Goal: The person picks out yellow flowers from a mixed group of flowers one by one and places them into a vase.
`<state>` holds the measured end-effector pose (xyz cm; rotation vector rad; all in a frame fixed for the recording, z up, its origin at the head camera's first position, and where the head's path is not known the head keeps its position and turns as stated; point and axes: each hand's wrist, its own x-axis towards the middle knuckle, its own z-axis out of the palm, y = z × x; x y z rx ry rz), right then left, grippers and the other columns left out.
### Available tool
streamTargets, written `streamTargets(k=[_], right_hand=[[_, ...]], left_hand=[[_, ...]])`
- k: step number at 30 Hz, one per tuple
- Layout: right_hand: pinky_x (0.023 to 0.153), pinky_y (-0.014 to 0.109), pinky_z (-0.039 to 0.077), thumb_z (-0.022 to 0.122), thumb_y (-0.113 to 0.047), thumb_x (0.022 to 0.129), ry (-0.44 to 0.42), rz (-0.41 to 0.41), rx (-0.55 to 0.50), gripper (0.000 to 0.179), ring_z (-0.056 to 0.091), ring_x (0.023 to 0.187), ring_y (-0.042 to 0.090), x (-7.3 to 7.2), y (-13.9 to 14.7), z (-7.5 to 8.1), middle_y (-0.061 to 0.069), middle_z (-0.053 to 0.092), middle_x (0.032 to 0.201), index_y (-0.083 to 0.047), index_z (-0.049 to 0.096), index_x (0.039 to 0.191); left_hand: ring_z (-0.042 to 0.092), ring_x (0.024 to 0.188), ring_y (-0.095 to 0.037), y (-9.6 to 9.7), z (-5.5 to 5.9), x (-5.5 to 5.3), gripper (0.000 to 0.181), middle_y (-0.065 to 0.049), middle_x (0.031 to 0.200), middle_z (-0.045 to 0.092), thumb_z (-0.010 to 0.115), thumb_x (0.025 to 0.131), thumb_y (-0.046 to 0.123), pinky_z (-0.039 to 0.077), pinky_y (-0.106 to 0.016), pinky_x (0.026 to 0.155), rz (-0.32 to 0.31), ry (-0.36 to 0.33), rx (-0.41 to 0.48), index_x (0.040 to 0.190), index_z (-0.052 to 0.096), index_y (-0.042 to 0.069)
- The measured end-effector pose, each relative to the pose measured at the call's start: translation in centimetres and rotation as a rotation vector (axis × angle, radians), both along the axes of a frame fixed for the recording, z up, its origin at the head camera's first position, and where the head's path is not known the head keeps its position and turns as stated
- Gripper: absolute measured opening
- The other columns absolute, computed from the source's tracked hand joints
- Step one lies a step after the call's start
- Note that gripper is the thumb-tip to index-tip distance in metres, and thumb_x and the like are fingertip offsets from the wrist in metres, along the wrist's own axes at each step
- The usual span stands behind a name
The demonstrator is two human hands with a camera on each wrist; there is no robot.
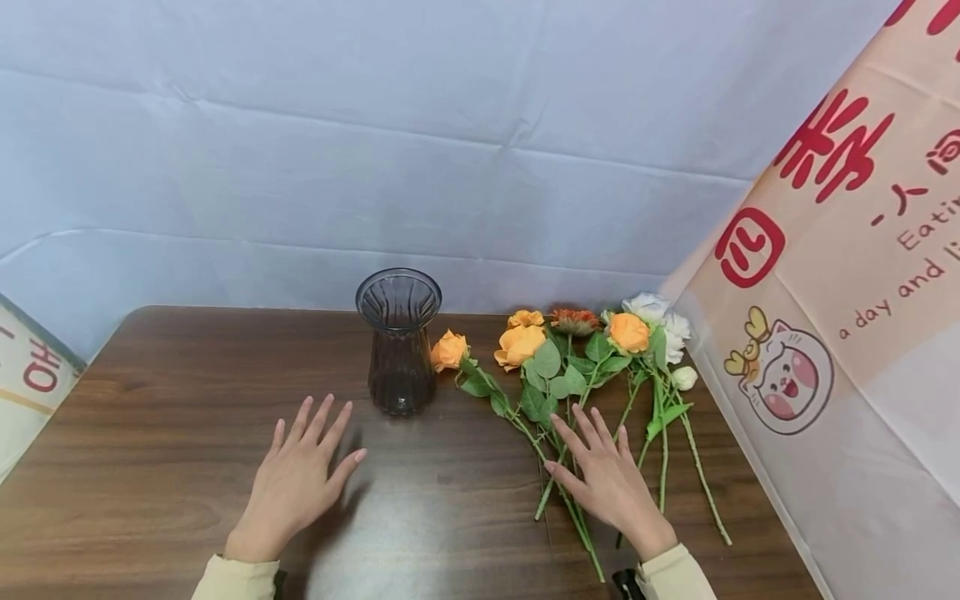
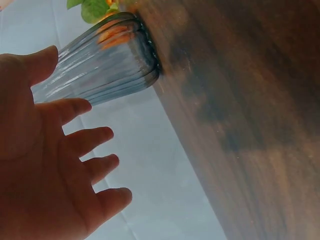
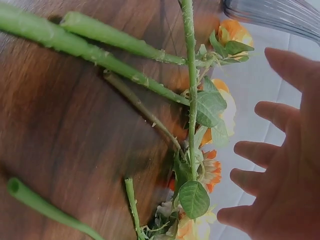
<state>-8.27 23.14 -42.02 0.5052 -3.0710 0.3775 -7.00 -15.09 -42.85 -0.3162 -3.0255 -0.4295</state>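
My left hand hovers with fingers spread over the table, left and in front of a dark ribbed glass vase. Nothing is in its grasp; the left wrist view shows the palm and the vase beyond the thumb. Above the flower stems my right hand is spread too, holding nothing. Orange roses, a rust-coloured flower and white flowers lie with their heads toward the back. One orange rose lies right beside the vase. In the right wrist view, green stems cross near the hand.
The brown wooden table meets a pale cloth backdrop along its back edge. A printed banner with red lettering and a cartoon face borders the right side. Another printed sheet hangs at the left.
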Motion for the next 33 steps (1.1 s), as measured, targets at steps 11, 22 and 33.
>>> streamTargets(k=[11, 22, 33], right_hand=[[0.093, 0.055, 0.037, 0.067, -0.023, 0.083, 0.074, 0.051, -0.102, 0.046, 0.045, 0.117, 0.038, -0.5, -0.4, -0.5, 0.022, 0.051, 0.125, 0.0, 0.057, 0.121], [0.076, 0.043, 0.05, 0.068, -0.014, 0.082, 0.054, 0.013, -0.144, 0.031, 0.059, 0.094, 0.028, -0.9, -0.8, -0.1, 0.013, 0.063, 0.1, 0.002, 0.063, 0.108], [0.071, 0.039, 0.05, 0.067, -0.007, 0.081, 0.01, 0.013, -0.157, 0.024, 0.059, 0.089, 0.025, -1.2, -0.4, 0.5, 0.012, 0.063, 0.099, 0.001, 0.064, 0.104]], left_hand=[[0.049, 0.11, -0.039, 1.4, 0.5, -2.2, 0.071, -0.024, 0.121, 0.052, 0.07, 0.079, 0.033, 0.047, -0.05, 0.079, -0.014, 0.003, 0.054, 0.135, 0.041, -0.001], [0.049, 0.106, -0.045, 2.0, -0.5, -6.4, 0.061, -0.032, 0.113, 0.053, 0.072, 0.078, 0.02, 0.041, -0.052, 0.089, 0.053, -0.077, 0.199, 0.119, 0.047, -0.017], [0.052, 0.103, -0.044, 2.3, -2.2, -8.3, 0.063, -0.03, 0.111, 0.055, 0.072, 0.078, 0.027, 0.043, -0.051, 0.087, 0.1, -0.145, 0.214, 0.117, 0.048, -0.016]])
